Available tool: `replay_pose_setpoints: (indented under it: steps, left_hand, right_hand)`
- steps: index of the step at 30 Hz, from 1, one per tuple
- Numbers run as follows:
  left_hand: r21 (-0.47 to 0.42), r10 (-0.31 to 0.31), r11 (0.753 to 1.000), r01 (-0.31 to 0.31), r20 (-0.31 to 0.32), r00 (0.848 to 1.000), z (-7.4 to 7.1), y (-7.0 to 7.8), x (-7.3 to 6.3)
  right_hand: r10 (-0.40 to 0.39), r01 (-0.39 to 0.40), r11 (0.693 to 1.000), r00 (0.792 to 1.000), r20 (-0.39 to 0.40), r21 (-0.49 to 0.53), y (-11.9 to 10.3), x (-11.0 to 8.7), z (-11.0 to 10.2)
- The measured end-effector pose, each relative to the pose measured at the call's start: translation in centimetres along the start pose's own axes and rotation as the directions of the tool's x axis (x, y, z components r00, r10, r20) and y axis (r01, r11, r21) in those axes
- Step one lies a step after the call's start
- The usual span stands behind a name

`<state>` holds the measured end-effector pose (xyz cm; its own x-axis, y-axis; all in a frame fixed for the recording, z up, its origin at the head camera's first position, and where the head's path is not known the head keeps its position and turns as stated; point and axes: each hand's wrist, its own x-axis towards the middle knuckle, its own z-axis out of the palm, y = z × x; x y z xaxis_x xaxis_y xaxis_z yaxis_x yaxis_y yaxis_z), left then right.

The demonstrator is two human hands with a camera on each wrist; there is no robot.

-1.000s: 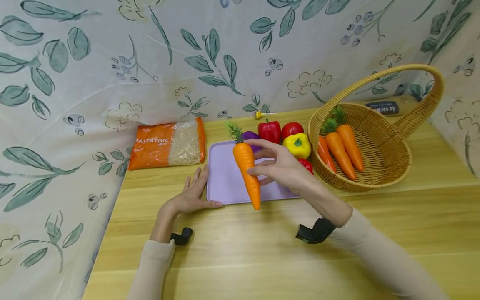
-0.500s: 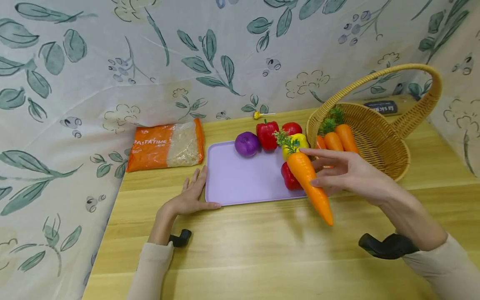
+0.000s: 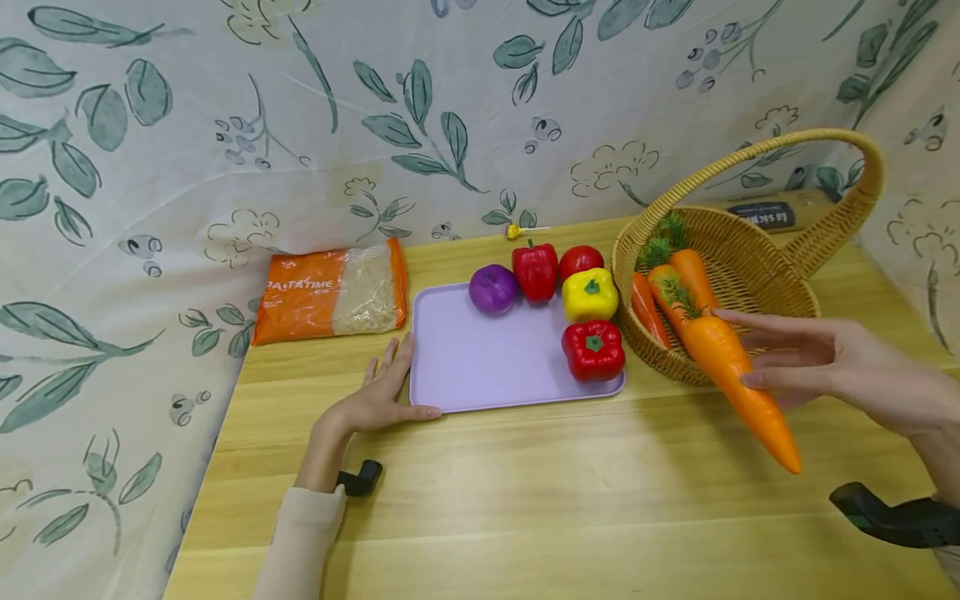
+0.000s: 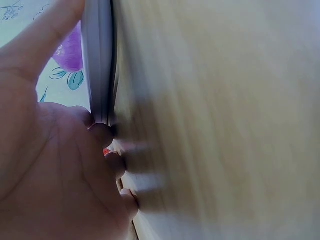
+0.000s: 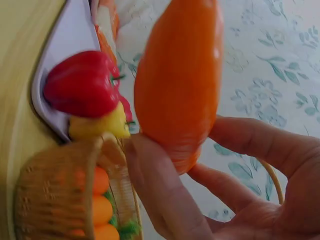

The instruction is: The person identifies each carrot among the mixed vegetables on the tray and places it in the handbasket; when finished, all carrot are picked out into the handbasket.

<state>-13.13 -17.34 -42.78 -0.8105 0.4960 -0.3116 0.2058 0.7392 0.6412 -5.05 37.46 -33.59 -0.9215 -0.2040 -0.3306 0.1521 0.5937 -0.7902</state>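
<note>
Between thumb and fingers, my right hand (image 3: 840, 362) pinches an orange carrot (image 3: 738, 387) with a green top, held in the air at the near rim of the wicker basket (image 3: 802, 333). In the right wrist view the carrot (image 5: 180, 80) fills the upper middle. Several other carrots (image 3: 693, 279) lie inside the basket. My left hand (image 3: 378, 396) rests with straight fingers against the left edge of the lilac tray (image 3: 480, 367). On the tray's back and right side are a purple round vegetable (image 3: 493, 289), a red pepper (image 3: 536, 272), a yellow pepper (image 3: 590, 294) and another red pepper (image 3: 593, 350).
An orange and clear bag (image 3: 330, 292) lies at the back left. A red round vegetable (image 3: 581, 260) sits behind the yellow pepper. Behind the basket lies a tan packet (image 3: 780, 211) with a dark label. The basket's tall handle (image 3: 840, 137) arches over it. Patterned cloth hangs behind.
My right hand has carried the carrot from above the tray rightward to the basket, uncovering the peppers and the purple vegetable. My left hand has stayed at the tray's edge.
</note>
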Motion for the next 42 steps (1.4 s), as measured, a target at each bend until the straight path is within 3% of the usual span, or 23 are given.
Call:
replay_pose_setpoints:
  steps: [5, 8, 12, 16, 23, 29, 37, 42]
  left_hand:
    - [-0.003, 0.0, 1.0, 0.0, -0.004, 1.0, -0.1, 0.0, -0.1]
    - [-0.004, -0.003, 1.0, 0.003, -0.005, 1.0, -0.1, -0.1, -0.1]
    - [-0.004, -0.005, 1.0, 0.005, -0.006, 1.0, -0.1, -0.1, -0.2]
    - [-0.006, -0.005, 1.0, 0.005, -0.004, 1.0, 0.0, -0.2, -0.2]
    - [-0.002, 0.003, 1.0, -0.003, -0.005, 1.0, -0.1, -0.2, -0.2]
    - [0.0, -0.01, 1.0, 0.01, 0.002, 1.0, -0.1, -0.2, -0.2]
    - [-0.001, 0.0, 1.0, 0.0, -0.001, 1.0, 0.1, -0.3, 0.0]
    - [-0.001, -0.003, 1.0, 0.003, 0.002, 1.0, 0.1, -0.3, 0.0]
  right_hand:
    - [-0.013, 0.01, 1.0, 0.994, -0.109, -0.026, 1.0, 0.0, -2.2]
    - [-0.002, -0.006, 0.999, 0.984, -0.179, -0.043, 1.1, 1.1, -3.4]
    - [-0.005, -0.014, 0.996, 0.977, -0.213, -0.089, 0.7, 3.1, -4.8]
    - [-0.006, -0.014, 0.996, 0.977, -0.215, -0.091, -0.1, 5.5, -6.1]
    - [0.062, -0.075, 0.995, 0.981, -0.181, -0.064, -1.9, 9.4, -7.8]
    - [0.068, -0.074, 0.997, 0.987, -0.143, -0.038, -1.8, 12.3, -8.4]
    - [0.096, -0.092, 0.995, 0.987, -0.126, 0.034, -0.8, 14.0, -8.3]
    - [0.127, -0.128, 0.992, 0.988, -0.092, -0.005, 0.4, 14.3, -8.6]
